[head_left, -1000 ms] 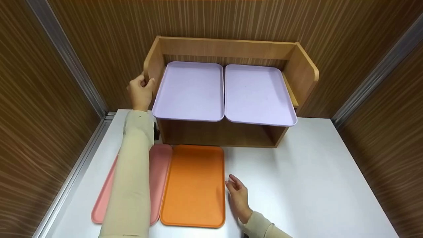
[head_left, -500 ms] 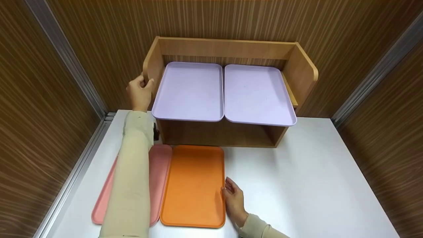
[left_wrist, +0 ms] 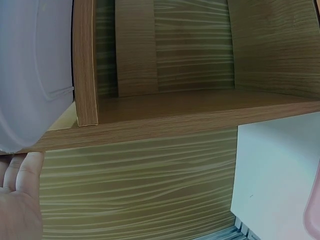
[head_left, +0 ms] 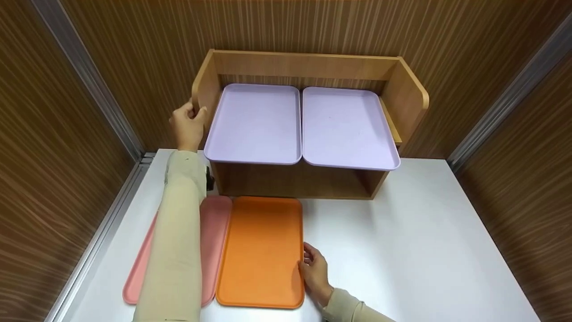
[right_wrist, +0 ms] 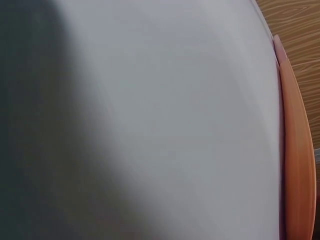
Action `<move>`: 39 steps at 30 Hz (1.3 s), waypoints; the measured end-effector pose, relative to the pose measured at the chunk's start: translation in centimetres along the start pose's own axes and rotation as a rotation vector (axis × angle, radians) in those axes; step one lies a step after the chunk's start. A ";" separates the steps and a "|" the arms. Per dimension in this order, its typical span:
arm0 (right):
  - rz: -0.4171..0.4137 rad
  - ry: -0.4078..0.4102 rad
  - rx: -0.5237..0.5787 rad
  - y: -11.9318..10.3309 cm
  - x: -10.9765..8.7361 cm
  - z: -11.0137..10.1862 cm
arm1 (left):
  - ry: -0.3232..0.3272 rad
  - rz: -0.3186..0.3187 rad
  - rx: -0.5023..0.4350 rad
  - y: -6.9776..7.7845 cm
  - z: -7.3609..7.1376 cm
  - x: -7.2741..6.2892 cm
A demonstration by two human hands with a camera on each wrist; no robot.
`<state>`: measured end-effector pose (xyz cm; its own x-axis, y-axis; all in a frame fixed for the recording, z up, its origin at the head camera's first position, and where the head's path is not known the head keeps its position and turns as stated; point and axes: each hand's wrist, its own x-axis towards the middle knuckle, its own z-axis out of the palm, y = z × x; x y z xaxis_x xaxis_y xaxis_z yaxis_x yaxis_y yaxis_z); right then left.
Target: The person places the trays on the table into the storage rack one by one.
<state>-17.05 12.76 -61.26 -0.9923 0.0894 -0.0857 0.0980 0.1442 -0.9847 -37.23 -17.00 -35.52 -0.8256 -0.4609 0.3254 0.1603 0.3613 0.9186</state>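
My left hand grips the front edge of the left side panel of a wooden shelf, thumb on the inner face. In the left wrist view, part of the left hand shows against the panel's edge. An orange tray lies flat on the table in front of the shelf. My right hand pinches its right rim, thumb on top and the other fingers along the outside. The right wrist view shows the side of the orange tray but not the hand clearly.
Two pale purple trays lie side by side on the shelf's upper board, overhanging its front. A pink tray lies left of the orange one, partly under my left sleeve. Wood-patterned walls enclose the white table.
My right hand has moved left from beside the orange tray to its right rim, and its thumb has come over the edge. My left hand has stayed on the shelf panel.
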 end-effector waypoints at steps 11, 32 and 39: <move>-0.044 -0.070 -0.013 -2.3 -0.6 -0.6 | -0.006 0.014 0.003 0.1 -0.2 -0.1; -0.032 -0.035 -0.066 -0.8 0.4 -1.9 | -0.021 0.024 -0.007 0.2 -0.2 -0.2; -0.054 -0.072 -0.023 -1.4 0.3 -2.4 | 0.006 0.037 -0.003 0.2 -0.2 -0.2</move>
<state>-17.28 14.90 -59.49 -0.9990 0.0096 -0.0439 0.0449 0.1694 -0.9845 -36.90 -17.00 -35.35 -0.8158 -0.4523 0.3605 0.1924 0.3755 0.9066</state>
